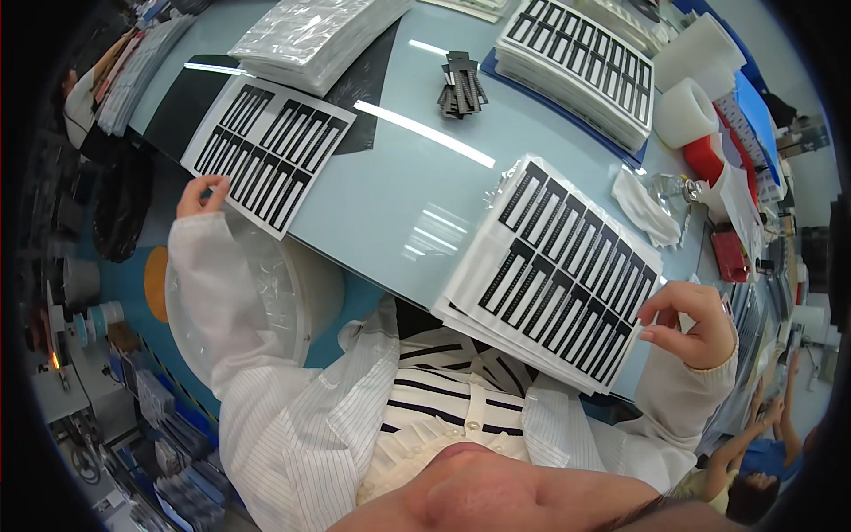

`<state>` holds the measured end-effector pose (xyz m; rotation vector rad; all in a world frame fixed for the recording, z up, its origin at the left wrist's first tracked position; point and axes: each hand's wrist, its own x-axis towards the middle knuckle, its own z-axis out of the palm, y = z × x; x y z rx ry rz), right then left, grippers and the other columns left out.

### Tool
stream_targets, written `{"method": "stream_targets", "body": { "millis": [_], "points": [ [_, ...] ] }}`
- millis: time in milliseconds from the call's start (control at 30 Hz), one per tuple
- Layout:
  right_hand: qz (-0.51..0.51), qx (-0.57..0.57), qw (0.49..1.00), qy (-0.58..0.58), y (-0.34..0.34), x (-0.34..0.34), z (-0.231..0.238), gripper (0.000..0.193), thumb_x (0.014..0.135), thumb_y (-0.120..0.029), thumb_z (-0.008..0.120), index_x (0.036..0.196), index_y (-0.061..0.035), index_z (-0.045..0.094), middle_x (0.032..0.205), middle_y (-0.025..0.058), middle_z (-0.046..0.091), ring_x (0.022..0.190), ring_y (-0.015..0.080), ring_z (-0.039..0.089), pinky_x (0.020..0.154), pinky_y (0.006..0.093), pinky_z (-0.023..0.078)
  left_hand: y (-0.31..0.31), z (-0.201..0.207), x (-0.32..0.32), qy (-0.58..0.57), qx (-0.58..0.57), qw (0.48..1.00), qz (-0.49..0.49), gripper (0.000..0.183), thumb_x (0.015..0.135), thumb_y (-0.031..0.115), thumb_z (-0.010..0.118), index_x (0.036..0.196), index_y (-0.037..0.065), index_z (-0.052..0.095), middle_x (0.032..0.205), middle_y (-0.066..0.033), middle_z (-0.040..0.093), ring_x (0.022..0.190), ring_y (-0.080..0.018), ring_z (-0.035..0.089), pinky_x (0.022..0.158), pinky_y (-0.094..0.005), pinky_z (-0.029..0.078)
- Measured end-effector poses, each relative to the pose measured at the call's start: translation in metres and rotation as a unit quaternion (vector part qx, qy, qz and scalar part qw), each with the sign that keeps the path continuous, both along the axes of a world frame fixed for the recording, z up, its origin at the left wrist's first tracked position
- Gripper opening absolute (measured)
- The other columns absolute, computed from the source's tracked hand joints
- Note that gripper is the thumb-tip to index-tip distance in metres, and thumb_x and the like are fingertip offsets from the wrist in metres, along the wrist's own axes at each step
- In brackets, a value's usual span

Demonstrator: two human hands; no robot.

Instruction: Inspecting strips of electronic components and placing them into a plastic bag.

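1. My left hand (200, 196): fingers pinched on the near-left corner of a single sheet (266, 151) of black strips, far left.
2. Stack of like sheets (550, 270), near right (overhanging the table (408, 204)).
3. My right hand (696, 324): fingers curled, touching the stack's right edge.

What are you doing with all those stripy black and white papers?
A person in a striped coat sits at a pale blue table. The left hand pinches the corner of one single sheet of black strips. The right hand touches the edge of a stack of the same sheets. A small pile of loose black strips lies farther back.
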<state>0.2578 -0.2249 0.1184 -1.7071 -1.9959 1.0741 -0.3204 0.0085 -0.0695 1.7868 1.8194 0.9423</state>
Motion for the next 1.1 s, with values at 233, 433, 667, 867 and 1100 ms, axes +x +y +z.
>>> {"method": "stream_targets", "body": {
  "millis": [233,433,667,867,1100],
  "points": [
    [0.11,-0.001,0.993,-0.043,0.037,-0.055,-0.001,0.022,0.071,-0.013,0.073,0.086,-0.0006,0.061,0.074,0.0082,0.059,0.055,0.0171,0.056,0.051,0.0251,0.044,0.105,-0.008,-0.043,0.111,-0.003,0.994,0.017,0.052,0.071,0.023,0.075,0.118,0.013,0.054,0.123,-0.0084,0.052,0.113,-0.0238,0.049,0.094,-0.0335,0.04],
    [0.162,0.004,0.985,-0.064,0.054,-0.072,-0.007,0.023,0.07,-0.012,0.073,0.086,-0.0007,0.061,0.073,0.0085,0.059,0.062,0.0198,0.058,0.054,0.0266,0.046,0.108,0.014,-0.009,0.051,-0.123,0.991,0.009,0.063,0.072,0.025,0.074,0.128,0.017,0.046,0.132,-0.0091,0.044,0.122,-0.0238,0.041,0.103,-0.0337,0.032],
    [0.138,0.026,0.989,-0.051,0.068,-0.083,0.001,0.017,0.072,-0.01,0.07,0.083,-0.0005,0.061,0.071,0.0076,0.058,0.062,0.0178,0.058,0.052,0.0255,0.045,0.087,0.021,0.001,0.138,-0.042,0.986,-0.082,0.071,0.069,0.021,0.075,0.131,0.016,0.041,0.139,-0.0091,0.034,0.13,-0.0233,0.029,0.107,-0.0355,0.025],
    [0.168,0.119,0.978,-0.032,0.117,-0.129,-0.016,0.019,0.074,-0.013,0.069,0.086,-0.0018,0.059,0.077,0.0085,0.059,0.064,0.0182,0.058,0.056,0.0257,0.046,0.027,0.023,0.044,0.24,0.083,0.92,-0.3,0.072,0.067,0.026,0.075,0.129,0.01,0.042,0.137,-0.0142,0.036,0.131,-0.0298,0.026,0.107,-0.0386,0.023],
    [0.142,0.209,0.963,-0.094,0.193,-0.225,-0.096,0.043,0.075,-0.029,0.068,0.106,-0.0039,0.053,0.106,0.012,0.056,0.101,0.0271,0.052,0.083,0.0364,0.044,-0.009,0.03,0.094,0.256,0.008,0.93,-0.262,0.08,0.068,0.027,0.075,0.134,0.009,0.034,0.137,-0.0134,0.035,0.127,-0.029,0.031,0.105,-0.0372,0.027]
  ]
}}
